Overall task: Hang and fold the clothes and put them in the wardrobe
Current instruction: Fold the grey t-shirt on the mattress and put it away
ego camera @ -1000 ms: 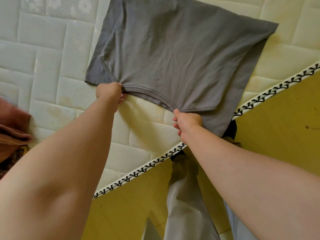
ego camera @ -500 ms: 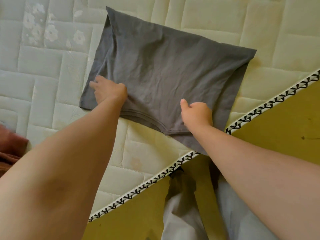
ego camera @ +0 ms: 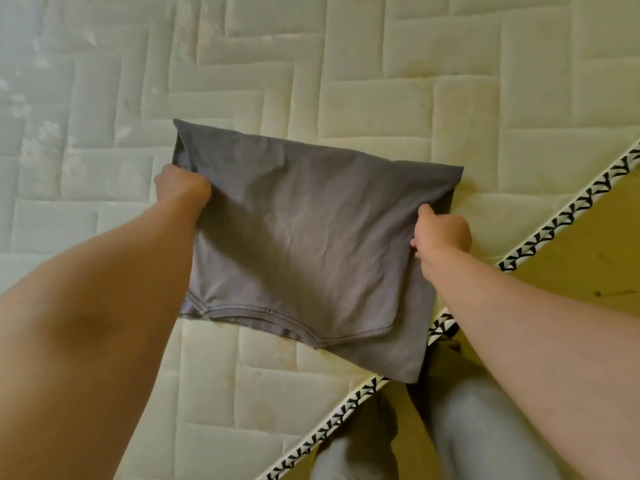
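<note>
the folded grey shirt (ego camera: pixel 304 237) lies on the mattress (ego camera: pixel 381 81) near its 5 o'clock edge. left hand (ego camera: pixel 181 187) grips the 9 o'clock side and right hand (ego camera: pixel 443 232) pinches the 3 o'clock side, fingers (ego camera: pixel 425 213) curled round cloth. best to move both sides level, keeping the layers together.

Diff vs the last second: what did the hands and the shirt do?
Both hands let go of the near neckline edge of the grey shirt, pressed flat on it, then moved outward: the left hand now grips its left edge, the right hand its right edge. The shirt still lies folded on the mattress, neckline toward the person.
</note>
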`<state>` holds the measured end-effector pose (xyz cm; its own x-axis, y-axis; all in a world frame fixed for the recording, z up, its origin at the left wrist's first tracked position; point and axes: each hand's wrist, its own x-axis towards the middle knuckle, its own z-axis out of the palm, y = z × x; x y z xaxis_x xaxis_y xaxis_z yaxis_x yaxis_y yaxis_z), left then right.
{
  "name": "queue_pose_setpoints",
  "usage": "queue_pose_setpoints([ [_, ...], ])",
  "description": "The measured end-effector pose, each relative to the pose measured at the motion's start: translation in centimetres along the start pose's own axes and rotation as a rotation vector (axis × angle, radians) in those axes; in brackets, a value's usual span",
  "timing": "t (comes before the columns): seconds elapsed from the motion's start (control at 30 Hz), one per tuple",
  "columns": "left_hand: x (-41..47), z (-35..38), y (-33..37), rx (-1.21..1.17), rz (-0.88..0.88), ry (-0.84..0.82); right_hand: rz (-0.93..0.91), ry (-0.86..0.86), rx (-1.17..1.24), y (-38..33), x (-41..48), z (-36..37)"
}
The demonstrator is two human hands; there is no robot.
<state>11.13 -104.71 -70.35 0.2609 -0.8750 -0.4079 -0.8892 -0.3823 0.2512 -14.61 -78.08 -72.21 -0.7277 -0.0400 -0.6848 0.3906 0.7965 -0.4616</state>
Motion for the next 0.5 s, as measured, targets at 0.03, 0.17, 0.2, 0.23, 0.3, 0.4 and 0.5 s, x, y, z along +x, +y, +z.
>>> queue_pose_setpoints([
  [0.03, 0.5, -0.1, -0.3, 0.011, 0.003, -0.015, -0.023, 0.017, 0.022, -0.1, 0.2, 0.2],
  [0.17, 1.8, 0.2, -1.5, 0.014, 0.072, -0.071, -0.044, 0.08, 0.133, -0.3, 0.6, 1.1],
  [0.2, 2.0, 0.3, -1.6, 0.01, 0.081, -0.091, -0.058, 0.09, 0.146, -0.3, 0.7, 1.2],
  [0.23, 2.1, 0.3, -1.6, 0.009, 0.084, -0.109, -0.077, 0.094, 0.145, -0.4, 0.6, 1.3],
  [0.3, 2.2, 0.2, -1.7, -0.017, 0.065, -0.125, -0.097, 0.088, 0.144, -0.8, 0.9, 1.5],
  [0.4, 2.2, -0.2, -1.7, -0.063, 0.041, -0.121, -0.064, 0.112, 0.143, -1.5, 1.7, 1.4],
  [0.5, 3.0, -0.9, -1.7, -0.12, -0.001, -0.148, -0.022, 0.109, 0.145, -2.3, 2.6, 1.7],
])
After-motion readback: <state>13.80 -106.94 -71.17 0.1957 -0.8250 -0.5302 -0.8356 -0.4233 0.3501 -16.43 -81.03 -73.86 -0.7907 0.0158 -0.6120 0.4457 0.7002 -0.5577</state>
